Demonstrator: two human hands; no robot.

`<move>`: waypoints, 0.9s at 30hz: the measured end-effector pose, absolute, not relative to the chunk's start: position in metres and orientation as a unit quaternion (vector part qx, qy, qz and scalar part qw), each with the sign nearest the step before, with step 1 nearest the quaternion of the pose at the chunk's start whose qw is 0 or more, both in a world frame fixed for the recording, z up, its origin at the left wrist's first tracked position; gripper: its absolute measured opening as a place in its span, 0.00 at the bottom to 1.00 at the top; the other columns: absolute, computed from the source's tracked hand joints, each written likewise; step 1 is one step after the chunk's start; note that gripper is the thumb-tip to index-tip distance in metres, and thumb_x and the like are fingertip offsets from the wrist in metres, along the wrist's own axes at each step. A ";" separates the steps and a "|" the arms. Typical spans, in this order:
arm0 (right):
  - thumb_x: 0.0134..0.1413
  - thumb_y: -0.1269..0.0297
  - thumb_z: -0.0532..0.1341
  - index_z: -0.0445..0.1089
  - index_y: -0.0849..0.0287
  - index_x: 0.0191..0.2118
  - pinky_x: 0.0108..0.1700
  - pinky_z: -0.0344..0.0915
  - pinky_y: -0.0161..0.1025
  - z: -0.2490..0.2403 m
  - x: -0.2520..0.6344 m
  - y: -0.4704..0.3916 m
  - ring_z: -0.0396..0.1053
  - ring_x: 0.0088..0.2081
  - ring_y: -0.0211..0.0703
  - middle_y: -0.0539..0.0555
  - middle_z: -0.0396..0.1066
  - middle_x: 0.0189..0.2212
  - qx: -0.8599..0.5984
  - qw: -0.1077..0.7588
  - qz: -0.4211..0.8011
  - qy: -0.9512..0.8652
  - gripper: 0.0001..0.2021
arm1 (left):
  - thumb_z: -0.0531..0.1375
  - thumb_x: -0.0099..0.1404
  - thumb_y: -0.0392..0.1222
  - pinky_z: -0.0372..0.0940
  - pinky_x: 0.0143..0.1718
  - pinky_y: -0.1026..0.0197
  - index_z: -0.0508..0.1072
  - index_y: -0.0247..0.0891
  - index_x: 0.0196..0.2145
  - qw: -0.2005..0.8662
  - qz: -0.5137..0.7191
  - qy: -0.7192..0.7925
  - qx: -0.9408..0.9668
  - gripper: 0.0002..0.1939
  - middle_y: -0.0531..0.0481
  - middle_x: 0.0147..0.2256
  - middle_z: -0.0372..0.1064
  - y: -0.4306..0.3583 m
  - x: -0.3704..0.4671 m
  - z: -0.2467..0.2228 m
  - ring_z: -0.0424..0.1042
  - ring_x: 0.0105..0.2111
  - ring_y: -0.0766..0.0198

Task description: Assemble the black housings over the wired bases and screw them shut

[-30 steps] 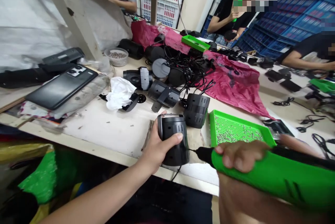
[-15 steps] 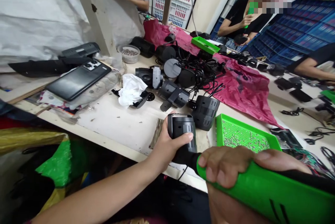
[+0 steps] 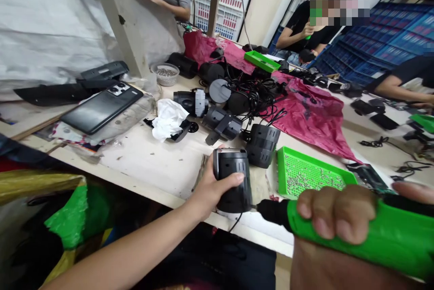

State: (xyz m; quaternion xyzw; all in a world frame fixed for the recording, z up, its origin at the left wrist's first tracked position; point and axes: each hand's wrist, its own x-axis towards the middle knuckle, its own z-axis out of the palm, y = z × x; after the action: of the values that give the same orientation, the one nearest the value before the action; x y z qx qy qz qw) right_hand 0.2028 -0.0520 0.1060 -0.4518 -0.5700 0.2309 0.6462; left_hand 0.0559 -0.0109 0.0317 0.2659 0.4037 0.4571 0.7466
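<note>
Compared with half a second ago, in the head view the green power screwdriver (image 3: 403, 236) has moved rightward, uncovering the lower part of the black cylindrical housing (image 3: 233, 199) near the front edge of the table (image 3: 135, 159). The left hand (image 3: 212, 193), reaching from lower left, grips this housing, thumb across its side. The right hand (image 3: 346, 215) curls its fingers around the screwdriver; whether the bit (image 3: 254, 207) touches, I cannot tell.

The white table (image 3: 135, 159) bears a green tray (image 3: 281, 175), black housings (image 3: 263, 145), pink sheeting (image 3: 313, 120) and a round tub (image 3: 165, 81).
</note>
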 end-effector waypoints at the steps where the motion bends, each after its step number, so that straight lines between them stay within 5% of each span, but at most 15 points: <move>1: 0.61 0.47 0.50 0.64 0.44 0.48 0.21 0.56 0.37 0.108 0.208 -0.050 0.48 0.14 0.35 0.41 0.50 0.15 -0.429 0.696 0.227 -0.529 0.14 | 0.69 0.53 0.43 0.68 0.45 0.52 0.57 0.50 0.58 0.753 0.453 0.401 0.259 0.39 0.47 0.47 0.68 -0.009 0.054 0.031 0.72 0.44 0.55; 5: 0.53 0.38 0.55 0.69 0.54 0.42 0.27 0.64 0.40 0.110 0.226 -0.044 0.59 0.20 0.37 0.46 0.59 0.21 -0.452 0.729 0.228 -0.461 0.25 | 0.68 0.53 0.45 0.72 0.34 0.53 0.60 0.46 0.55 0.776 0.439 0.396 0.220 0.34 0.47 0.40 0.71 -0.005 0.048 0.030 0.74 0.36 0.55; 10: 0.55 0.43 0.57 0.68 0.52 0.48 0.46 0.66 0.49 0.096 0.234 -0.057 0.67 0.45 0.49 0.55 0.64 0.42 -0.546 0.694 0.135 -0.450 0.22 | 0.69 0.52 0.46 0.73 0.35 0.50 0.61 0.47 0.53 0.785 0.428 0.400 0.203 0.33 0.46 0.41 0.72 -0.003 0.045 0.026 0.75 0.40 0.50; 13: 0.59 0.64 0.59 0.67 0.51 0.47 0.43 0.64 0.44 0.079 0.235 -0.072 0.68 0.41 0.43 0.53 0.66 0.39 -0.585 0.637 0.007 -0.502 0.11 | 0.70 0.52 0.47 0.73 0.36 0.49 0.61 0.48 0.55 0.786 0.418 0.407 0.207 0.35 0.45 0.43 0.72 -0.003 0.044 0.026 0.74 0.42 0.48; 17: 0.58 0.74 0.58 0.69 0.55 0.44 0.36 0.65 0.39 0.044 0.241 -0.078 0.69 0.34 0.41 0.52 0.71 0.32 -0.571 0.283 0.058 -0.768 0.10 | 0.69 0.53 0.49 0.74 0.34 0.51 0.60 0.49 0.57 0.788 0.400 0.412 0.222 0.36 0.44 0.45 0.72 -0.002 0.043 0.026 0.75 0.42 0.48; 19: 0.60 0.74 0.56 0.70 0.56 0.42 0.35 0.66 0.40 0.029 0.245 -0.077 0.69 0.32 0.42 0.53 0.71 0.32 -0.555 0.191 0.055 -0.808 0.09 | 0.68 0.54 0.50 0.74 0.33 0.52 0.59 0.50 0.58 0.788 0.397 0.414 0.225 0.36 0.44 0.45 0.72 -0.002 0.042 0.025 0.75 0.42 0.48; 27: 0.59 0.73 0.54 0.67 0.57 0.39 0.34 0.63 0.41 0.013 0.244 -0.075 0.66 0.31 0.43 0.53 0.70 0.33 -0.559 0.151 0.027 -0.815 0.07 | 0.68 0.55 0.49 0.73 0.35 0.52 0.58 0.50 0.59 0.798 0.396 0.398 0.220 0.37 0.44 0.45 0.73 -0.001 0.043 0.022 0.75 0.41 0.49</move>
State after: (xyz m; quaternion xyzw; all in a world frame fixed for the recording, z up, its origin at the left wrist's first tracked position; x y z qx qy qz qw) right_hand 0.2437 -0.0755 0.0128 -0.5593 -0.8147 0.0275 0.1506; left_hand 0.0430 -0.0010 0.0215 0.2204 0.3977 0.3957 0.7979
